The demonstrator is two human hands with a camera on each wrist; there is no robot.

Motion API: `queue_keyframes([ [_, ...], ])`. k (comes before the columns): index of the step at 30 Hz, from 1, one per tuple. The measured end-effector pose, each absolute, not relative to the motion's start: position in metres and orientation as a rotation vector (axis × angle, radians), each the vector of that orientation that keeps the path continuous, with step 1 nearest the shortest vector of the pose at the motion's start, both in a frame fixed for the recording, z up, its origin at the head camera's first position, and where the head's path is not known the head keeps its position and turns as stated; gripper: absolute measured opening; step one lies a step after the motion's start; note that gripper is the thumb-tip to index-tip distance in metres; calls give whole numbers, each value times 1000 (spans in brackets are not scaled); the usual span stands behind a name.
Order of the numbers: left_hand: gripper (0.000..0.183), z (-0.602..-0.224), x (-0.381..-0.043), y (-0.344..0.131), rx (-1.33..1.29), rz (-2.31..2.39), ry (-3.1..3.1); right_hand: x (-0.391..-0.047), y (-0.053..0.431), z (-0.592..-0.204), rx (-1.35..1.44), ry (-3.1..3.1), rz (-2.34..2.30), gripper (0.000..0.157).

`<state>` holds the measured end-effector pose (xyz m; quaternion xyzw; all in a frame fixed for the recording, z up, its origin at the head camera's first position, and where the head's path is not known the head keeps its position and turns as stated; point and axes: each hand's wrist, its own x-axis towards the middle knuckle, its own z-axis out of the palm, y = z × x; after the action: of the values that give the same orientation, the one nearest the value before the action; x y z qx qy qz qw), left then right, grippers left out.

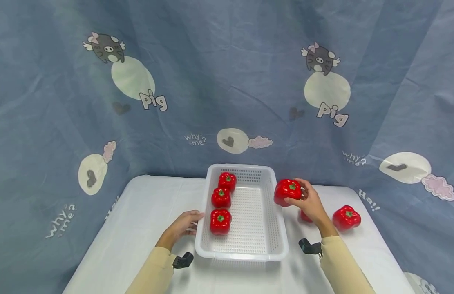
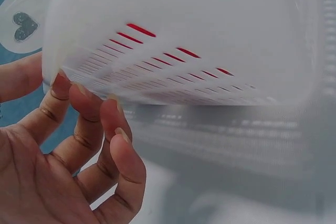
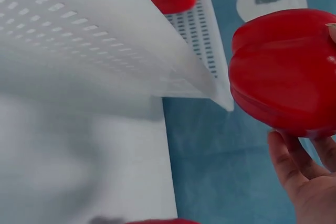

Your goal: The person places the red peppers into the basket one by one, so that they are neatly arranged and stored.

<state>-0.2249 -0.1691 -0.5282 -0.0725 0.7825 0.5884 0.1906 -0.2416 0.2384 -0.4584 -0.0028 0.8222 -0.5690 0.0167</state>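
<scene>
- The right hand (image 1: 310,203) grasps a glossy red bell pepper (image 1: 284,192) from its right side.
- This pepper is held just beside the right rim of the white perforated plastic basket (image 1: 249,257); so the basket lies to its left.
- The left hand (image 1: 182,225), opposite, seems to pinch the left rim, nearer to three red peppers (image 1: 221,199) inside.
</scene>
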Motion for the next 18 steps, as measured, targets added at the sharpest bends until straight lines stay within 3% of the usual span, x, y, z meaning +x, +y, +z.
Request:
queue_keyframes([
  [18, 29, -528, -227, -171, -188, 1649, 2183, -286, 207, -461, -135, 2511, -1657, 84],
])
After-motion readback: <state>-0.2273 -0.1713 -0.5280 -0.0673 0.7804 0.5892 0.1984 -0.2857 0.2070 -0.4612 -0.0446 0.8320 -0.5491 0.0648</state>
